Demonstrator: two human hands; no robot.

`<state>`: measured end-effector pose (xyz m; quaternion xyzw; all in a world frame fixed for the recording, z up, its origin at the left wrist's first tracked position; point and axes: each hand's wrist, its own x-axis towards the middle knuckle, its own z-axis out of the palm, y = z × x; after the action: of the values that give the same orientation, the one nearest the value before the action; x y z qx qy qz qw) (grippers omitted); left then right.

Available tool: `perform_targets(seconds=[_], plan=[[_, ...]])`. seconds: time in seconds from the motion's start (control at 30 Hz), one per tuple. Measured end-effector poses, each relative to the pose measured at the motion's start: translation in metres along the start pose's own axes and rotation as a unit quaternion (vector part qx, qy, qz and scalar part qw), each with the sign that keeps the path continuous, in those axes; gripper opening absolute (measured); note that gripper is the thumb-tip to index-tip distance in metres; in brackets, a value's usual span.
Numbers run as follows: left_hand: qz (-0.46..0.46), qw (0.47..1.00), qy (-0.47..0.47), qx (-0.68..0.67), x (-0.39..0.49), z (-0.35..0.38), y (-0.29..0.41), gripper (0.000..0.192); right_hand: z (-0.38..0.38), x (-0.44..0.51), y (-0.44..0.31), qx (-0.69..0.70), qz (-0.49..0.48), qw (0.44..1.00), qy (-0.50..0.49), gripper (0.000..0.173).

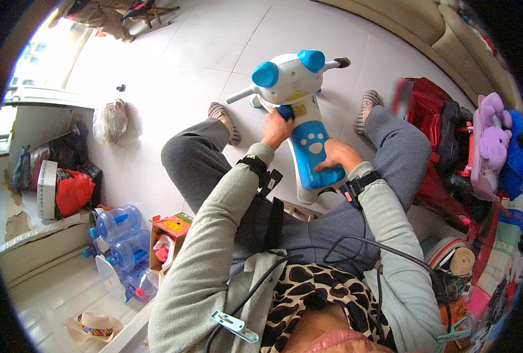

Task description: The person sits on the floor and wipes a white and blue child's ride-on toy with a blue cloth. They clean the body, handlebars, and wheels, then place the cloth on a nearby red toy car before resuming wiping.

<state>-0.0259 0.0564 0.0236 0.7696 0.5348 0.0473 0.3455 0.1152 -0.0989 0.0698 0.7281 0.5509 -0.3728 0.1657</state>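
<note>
A child's white-and-blue ride-on toy (pixel 318 174) stands on the floor between my knees. It has an animal-shaped head (pixel 283 79) with blue ears, and a pale paw print marks its blue seat. My left hand (pixel 277 128) presses a bunched dark blue cloth (pixel 286 111) against the body just behind the head. My right hand (pixel 340 155) rests on the right side of the seat, thumb spread away from the fingers; some of its fingers are hard to make out. One handlebar end (pixel 342 62) has a dark grip, while the other bar (pixel 239 95) is bare.
A red ride-on vehicle (pixel 424 99) and a purple plush toy (pixel 493 143) are at right, below a beige sofa (pixel 402 22). Blue water jugs (pixel 120 223) and an open carton (pixel 173 225) stand at left. A plastic bag (pixel 110 121) lies on the tiles. Black cables (pixel 389 247) run along my arms.
</note>
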Motion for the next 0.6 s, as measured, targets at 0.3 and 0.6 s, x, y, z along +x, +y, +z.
perform_targets(seconds=[0.3, 0.6], plan=[[0.045, 0.996, 0.077, -0.025, -0.002, 0.007, 0.001, 0.05, 0.002, 0.004, 0.0, -0.019, -0.001, 1.0, 0.003, 0.086], [0.238, 0.969, 0.014, 0.066, -0.057, 0.009, 0.032, 0.054, -0.004, -0.004, -0.005, -0.01, 0.027, 0.999, -0.028, 0.091]])
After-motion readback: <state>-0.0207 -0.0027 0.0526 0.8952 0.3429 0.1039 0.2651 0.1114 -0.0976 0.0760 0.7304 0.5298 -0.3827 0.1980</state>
